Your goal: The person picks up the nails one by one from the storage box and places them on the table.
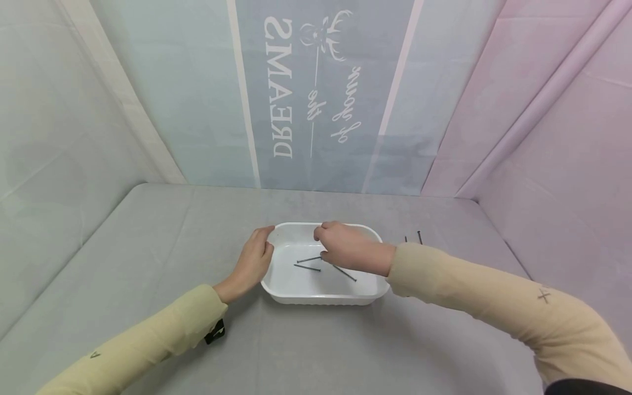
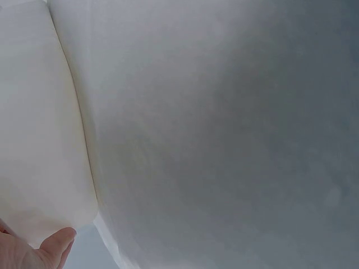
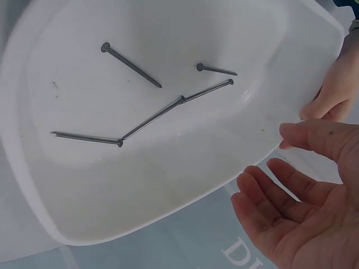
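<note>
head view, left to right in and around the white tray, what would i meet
Left hand, left pair of nails in the white tray, right hand, nails outside the tray.

fabric-walled booth [image 1: 558, 137]: letter-printed cloth backdrop [image 1: 323, 170], cloth side wall [image 1: 54, 137], grey cloth-covered surface [image 1: 316, 351]

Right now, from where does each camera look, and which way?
Head: on the head, facing forward and down at the tray; left hand, right hand, sleeves show.
Left wrist: on that wrist, facing grey cloth beside the tray; part of left hand.
Right wrist: on that wrist, facing into the tray; both hands.
Head and right wrist share the nails.
</note>
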Motion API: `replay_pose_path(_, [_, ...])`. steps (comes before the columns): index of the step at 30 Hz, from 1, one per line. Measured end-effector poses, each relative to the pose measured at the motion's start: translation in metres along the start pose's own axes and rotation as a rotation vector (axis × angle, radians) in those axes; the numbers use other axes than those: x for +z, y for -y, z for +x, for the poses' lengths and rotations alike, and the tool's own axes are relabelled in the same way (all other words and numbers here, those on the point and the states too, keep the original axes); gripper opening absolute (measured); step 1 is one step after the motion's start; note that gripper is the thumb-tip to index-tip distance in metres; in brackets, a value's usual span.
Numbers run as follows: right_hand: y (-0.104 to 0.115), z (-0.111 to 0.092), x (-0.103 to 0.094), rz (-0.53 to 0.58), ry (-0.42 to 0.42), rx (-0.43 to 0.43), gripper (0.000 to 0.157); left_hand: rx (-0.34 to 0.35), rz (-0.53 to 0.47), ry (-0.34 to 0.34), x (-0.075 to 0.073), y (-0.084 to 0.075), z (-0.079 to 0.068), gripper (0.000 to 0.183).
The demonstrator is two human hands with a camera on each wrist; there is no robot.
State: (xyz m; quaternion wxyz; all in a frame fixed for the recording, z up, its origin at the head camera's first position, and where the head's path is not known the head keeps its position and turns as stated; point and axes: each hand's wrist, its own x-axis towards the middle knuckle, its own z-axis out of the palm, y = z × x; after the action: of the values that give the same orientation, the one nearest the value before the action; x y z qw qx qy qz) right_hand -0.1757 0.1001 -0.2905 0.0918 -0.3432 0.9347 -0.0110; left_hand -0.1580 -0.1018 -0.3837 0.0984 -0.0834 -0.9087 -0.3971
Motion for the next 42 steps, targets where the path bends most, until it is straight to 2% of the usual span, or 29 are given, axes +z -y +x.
replay_pose_path(6, [0.001,0.007,0.004,0.006,0.001,-0.081,0.028,0.001,0.003,-0.001,0.000,0.000,0.000,0.039])
replay_pose_path(19, [-0.001,0.027,0.014,-0.059,0.038,-0.256,0.029,0.022,0.015,-0.021,0.001,0.001,0.000,0.039])
replay_pose_path(30, [-0.002,0.045,0.026,-0.099,0.127,-0.252,0.028,0.014,0.001,-0.017,0.000,0.001,0.000,0.040])
replay_pose_path(37, [-0.003,0.054,0.034,-0.098,0.156,-0.248,0.026,0.054,0.001,-0.057,0.002,0.000,-0.001,0.040])
replay_pose_path(42, [-0.002,0.058,0.035,-0.093,0.169,-0.234,0.025,0.022,-0.009,-0.030,0.001,0.000,0.000,0.040])
